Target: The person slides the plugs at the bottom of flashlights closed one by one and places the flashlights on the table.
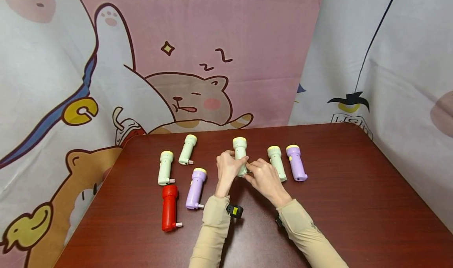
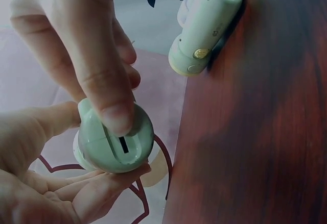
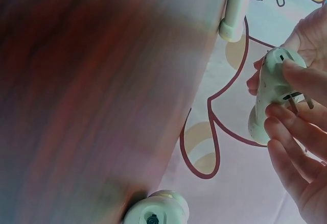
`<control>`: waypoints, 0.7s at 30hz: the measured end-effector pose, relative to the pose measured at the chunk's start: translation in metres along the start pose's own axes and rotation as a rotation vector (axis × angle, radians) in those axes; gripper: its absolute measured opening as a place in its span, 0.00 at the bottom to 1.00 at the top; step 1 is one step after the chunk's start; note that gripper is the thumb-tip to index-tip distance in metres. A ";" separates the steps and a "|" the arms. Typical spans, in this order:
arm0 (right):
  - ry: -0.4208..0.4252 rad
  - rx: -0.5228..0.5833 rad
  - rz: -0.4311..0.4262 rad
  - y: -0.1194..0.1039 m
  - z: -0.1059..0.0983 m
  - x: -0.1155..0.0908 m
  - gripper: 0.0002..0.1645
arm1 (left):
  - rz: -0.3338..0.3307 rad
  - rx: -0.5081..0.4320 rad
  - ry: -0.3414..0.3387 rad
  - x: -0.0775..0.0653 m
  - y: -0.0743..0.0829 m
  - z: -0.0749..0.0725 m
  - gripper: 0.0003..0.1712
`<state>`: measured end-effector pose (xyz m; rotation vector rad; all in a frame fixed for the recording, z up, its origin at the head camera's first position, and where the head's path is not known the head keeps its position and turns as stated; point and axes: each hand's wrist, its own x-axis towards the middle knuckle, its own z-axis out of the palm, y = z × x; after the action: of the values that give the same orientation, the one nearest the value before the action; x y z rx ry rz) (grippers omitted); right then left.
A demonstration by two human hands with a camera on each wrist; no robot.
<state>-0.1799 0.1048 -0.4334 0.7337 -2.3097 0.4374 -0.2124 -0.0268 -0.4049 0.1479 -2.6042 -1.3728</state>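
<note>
A pale green flashlight (image 1: 240, 147) with a yellow rim stands lens-end away from me, and my left hand (image 1: 228, 166) grips its barrel. At its near end, my right hand (image 1: 266, 180) pinches around the tail; in the left wrist view its thumb (image 2: 117, 118) lies on the slotted end cap (image 2: 124, 147). Metal plug prongs (image 3: 293, 104) stick out from the tail between the right thumb and fingers in the right wrist view. Just right of that hand lie another green flashlight (image 1: 277, 162) and a purple one (image 1: 297, 164).
On the left of the brown table (image 1: 354, 221) lie two green flashlights (image 1: 188, 149) (image 1: 165, 167), a purple one (image 1: 196, 188) and a red one (image 1: 169, 208), each with prongs out at the tail. A cartoon-printed cloth (image 1: 269, 55) hangs behind the table.
</note>
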 end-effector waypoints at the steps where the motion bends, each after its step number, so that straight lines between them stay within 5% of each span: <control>1: -0.001 0.000 0.001 0.000 0.000 0.000 0.18 | -0.001 0.000 0.000 0.000 0.000 0.000 0.22; 21: -0.015 -0.021 0.011 -0.003 0.002 -0.001 0.16 | 0.007 0.004 0.006 -0.002 -0.001 -0.002 0.23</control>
<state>-0.1785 0.1018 -0.4354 0.7166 -2.3297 0.4128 -0.2097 -0.0283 -0.4050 0.1435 -2.6002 -1.3634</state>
